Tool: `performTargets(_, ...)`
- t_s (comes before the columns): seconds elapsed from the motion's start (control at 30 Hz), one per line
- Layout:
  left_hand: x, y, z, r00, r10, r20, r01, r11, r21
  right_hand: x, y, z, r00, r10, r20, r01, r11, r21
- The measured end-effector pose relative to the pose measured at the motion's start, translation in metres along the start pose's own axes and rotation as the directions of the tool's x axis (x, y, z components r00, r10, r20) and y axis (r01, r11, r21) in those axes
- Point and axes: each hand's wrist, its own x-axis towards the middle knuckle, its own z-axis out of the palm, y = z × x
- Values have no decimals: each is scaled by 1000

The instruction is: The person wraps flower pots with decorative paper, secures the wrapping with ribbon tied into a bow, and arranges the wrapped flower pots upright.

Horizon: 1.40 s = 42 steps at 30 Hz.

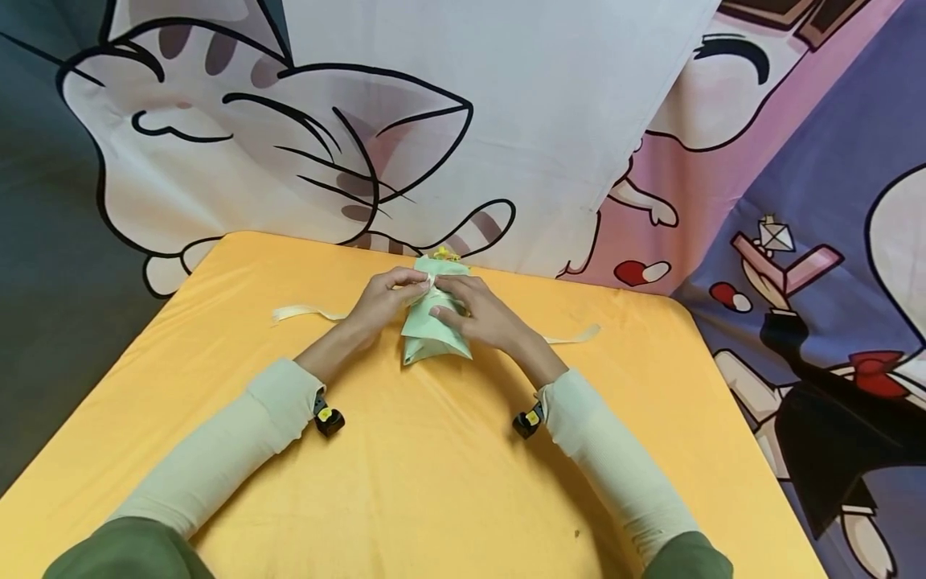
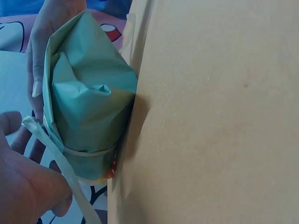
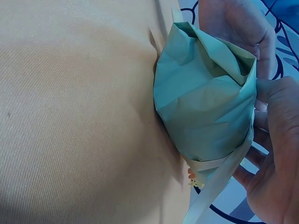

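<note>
A small bouquet wrapped in pale green paper [image 1: 434, 322] lies on the table, its yellow flowers [image 1: 447, 254] pointing away from me. Around the wrapping runs a cream ribbon [image 2: 65, 168], whose loose ends [image 1: 304, 311] trail out to both sides. My left hand [image 1: 387, 299] pinches the ribbon at the top of the wrap between thumb and fingers. Right beside it, fingertips nearly meeting the left ones, my right hand [image 1: 481, 312] pinches the ribbon too. In the right wrist view, the folded paper bottom [image 3: 210, 93] faces the camera, and the right fingers partly hide the ribbon's crossing.
A yellow cloth covers the table [image 1: 405, 466]. Behind it hangs a printed cartoon curtain [image 1: 535, 145], close to the flower end. A wrist camera [image 1: 329, 420] sits on the left wrist and another camera [image 1: 528, 420] on the right.
</note>
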Motion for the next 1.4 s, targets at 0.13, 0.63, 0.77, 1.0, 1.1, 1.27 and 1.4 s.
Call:
performTargets(0.13, 1, -4, 2, 1000, 16, -8, -15, 999, 35, 2, -1, 0, 1000, 6, -8, -6, 999, 32)
performTargets(0.63, 1, -9, 11, 994, 63, -84, -54, 994, 99, 1, -2, -1, 999, 20, -35, -18, 998, 58)
performTargets(0.77, 2, -11, 14, 991, 73, -108, -64, 995, 79, 0, -2, -3, 1000, -11, -23, 12, 1000, 28)
performTargets(1.0, 2, -13, 18, 988, 68, -136, -64, 997, 35, 1, -2, -4, 1000, -25, -19, 25, 1000, 7)
performTargets(1.1, 2, -13, 20, 986, 70, -153, -65, 997, 38, 1, -3, -3, 1000, -7, -17, 7, 1000, 27)
performTargets(1.27, 3, -11, 22, 979, 117, -167, -97, 988, 121, 2, -4, -2, 996, 79, -40, -74, 990, 119)
performTargets(1.4, 3, -9, 22, 973, 161, -164, -127, 971, 202, 7, -6, 1, 990, 94, -109, -82, 991, 110)
